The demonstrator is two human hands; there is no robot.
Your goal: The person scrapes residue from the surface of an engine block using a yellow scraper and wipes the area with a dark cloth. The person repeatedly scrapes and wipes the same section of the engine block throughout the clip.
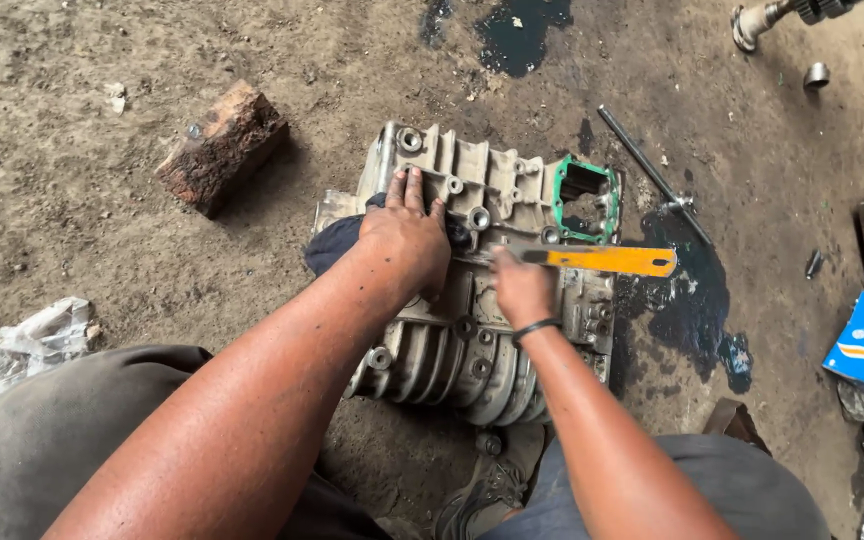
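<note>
Light: we see soft, even daylight — bright enough, no harsh sun.
Shadows: faint and diffuse, a short dark edge beside the wooden block (220,147) and under the metal casing (482,270).
Glare: we find a mild sheen on the oil puddle (690,300) and on the forearms.
Focus: centre sharp — we read bolts and ribs clearly.
Edges: slight wide-angle stretch and softness at the corners; knees near the lens look blurred.

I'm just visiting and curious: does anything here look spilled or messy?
Yes. Dark oil puddles stain the dirt floor right of the metal casing, with another above. The green gasket looks torn and patchy.
</note>
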